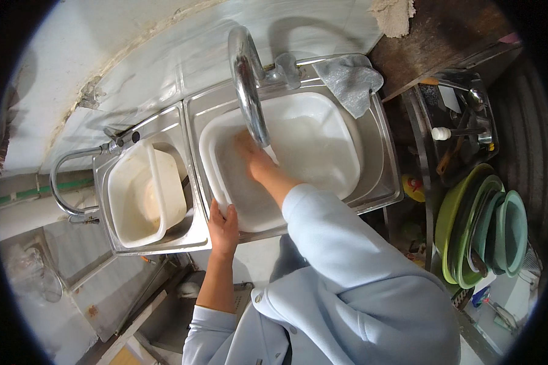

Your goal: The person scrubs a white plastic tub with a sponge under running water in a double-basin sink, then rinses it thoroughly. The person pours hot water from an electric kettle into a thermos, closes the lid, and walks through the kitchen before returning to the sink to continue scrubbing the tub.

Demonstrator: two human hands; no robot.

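Observation:
A white plastic basin (319, 137) sits in the larger bowl of a stainless steel sink (372, 182), with cloudy water in it. My left hand (223, 232) grips the basin's near left rim, thumb on one side and fingers on the other. Inside the basin, my right hand (255, 157) reaches down at the left part, below the spout of a chrome faucet (249, 86). Water runs from the spout beside my right wrist. The spout and the cloudy water partly hide my right fingers, so whether they hold anything is unclear.
A second off-white basin (132, 214) tilts in the smaller left bowl, beside another curved faucet (57, 182). A grey cloth (354, 82) drapes over the sink's back right corner. Several green and teal plastic basins (470, 228) stand nested at right, below a rack of utensils (461, 118).

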